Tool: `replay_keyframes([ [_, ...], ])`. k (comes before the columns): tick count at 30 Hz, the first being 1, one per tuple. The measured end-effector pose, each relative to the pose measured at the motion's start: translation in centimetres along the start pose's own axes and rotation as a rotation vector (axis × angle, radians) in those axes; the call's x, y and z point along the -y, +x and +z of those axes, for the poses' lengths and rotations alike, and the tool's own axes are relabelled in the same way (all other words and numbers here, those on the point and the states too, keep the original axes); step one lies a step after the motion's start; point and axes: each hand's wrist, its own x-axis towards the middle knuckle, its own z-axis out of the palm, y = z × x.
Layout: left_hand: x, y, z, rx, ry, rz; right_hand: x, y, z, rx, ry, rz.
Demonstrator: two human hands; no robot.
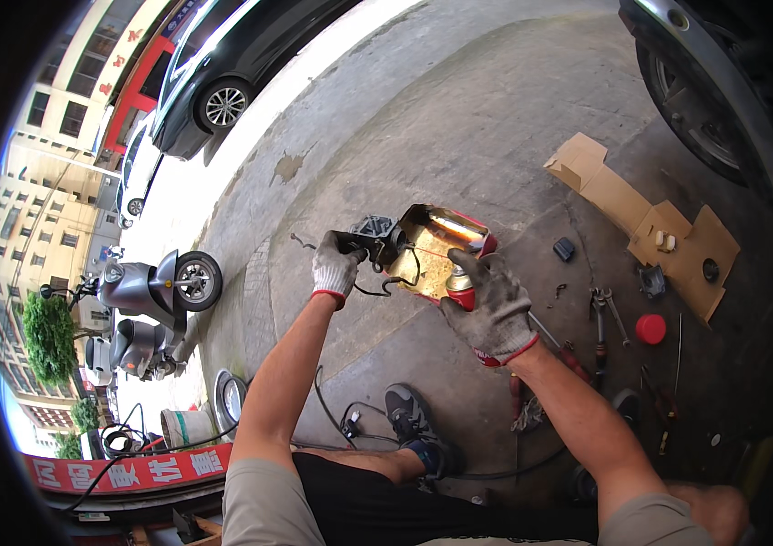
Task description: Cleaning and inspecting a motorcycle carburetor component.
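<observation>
My left hand (335, 266), in a grey-and-white work glove, grips a dark carburetor (376, 229) with a black hose trailing off it. Closed around a spray can (461, 297) is my right hand (498, 308), gloved the same way. The can has a silver top and red body, and a thin red straw runs from it toward the carburetor. Beneath both lies a cut-open metal tin (423, 280) with a gold-coloured inside and a red outer edge. Part of the can is hidden by my right glove.
Flattened cardboard (619, 202) on the right bears small parts. Wrenches (600, 332), screwdrivers (572, 362) and a red cap (650, 328) lie on the concrete nearer me. A vehicle's wheel (691, 109) stands at upper right, a scooter (145, 289) at left. Black cable (496, 475) crosses by my shoe.
</observation>
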Motion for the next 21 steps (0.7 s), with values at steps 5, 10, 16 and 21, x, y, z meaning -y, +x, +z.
replay_keyframes([
  [5,0.1,0.0,0.1,0.014,0.004,-0.022,-0.1,0.0,0.0,0.003,-0.014,0.013],
  [10,0.6,0.3,0.2,0.004,0.024,-0.005,-0.1,-0.2,-0.7,-0.039,0.022,0.005],
  [16,-0.4,-0.2,0.1,0.019,0.017,-0.023,0.4,-0.1,-0.5,-0.035,0.009,-0.059],
  [21,-0.3,-0.1,0.1,0.021,0.031,-0.001,1.0,0.0,-0.9,-0.046,-0.028,-0.075],
])
